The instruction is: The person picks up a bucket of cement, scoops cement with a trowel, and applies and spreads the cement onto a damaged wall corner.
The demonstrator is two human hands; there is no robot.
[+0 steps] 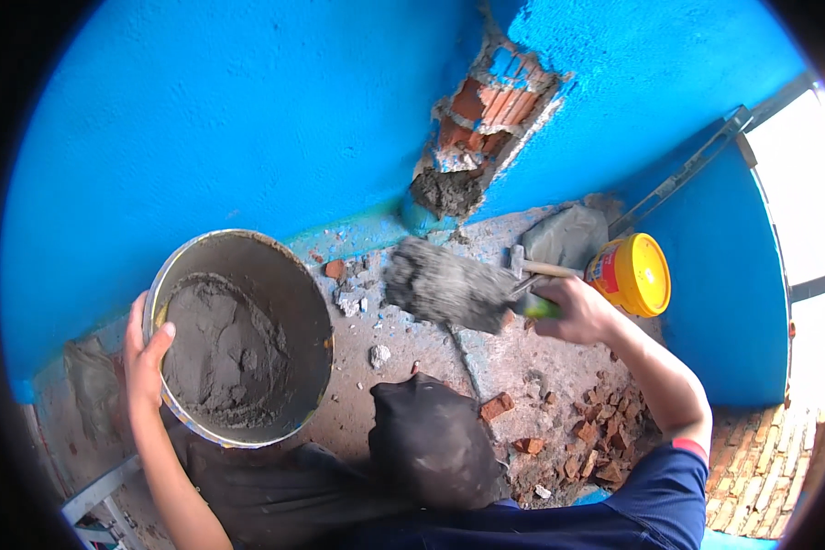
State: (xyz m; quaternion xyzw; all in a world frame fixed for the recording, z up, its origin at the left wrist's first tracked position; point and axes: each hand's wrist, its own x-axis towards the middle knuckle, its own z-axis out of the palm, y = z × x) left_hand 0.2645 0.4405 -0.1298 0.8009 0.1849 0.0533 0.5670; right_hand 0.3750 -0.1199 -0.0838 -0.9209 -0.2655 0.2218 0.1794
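Down at the lower left, the left hand is closed over the rim of a round metal bucket, thumb on the inside and fingers wrapped around the outer wall, tilting its mouth up toward the camera. Grey wet mortar fills the bottom of the bucket and smears its inner wall. On the other side, the right hand is clenched around the green handle of a trowel, whose blade points left and carries a heaped load of the same grey mortar. The loaded blade hangs above the floor, between the bucket and a broken patch in the blue wall, where bare red bricks show and a lump of mortar already sits at the base of the hole. Just beyond the right hand lies a hammer with a wooden handle, and beside it a yellow plastic tub on its side. Brick rubble is scattered on the concrete floor below the right forearm. The person's dark-trousered knee rises in the middle foreground.
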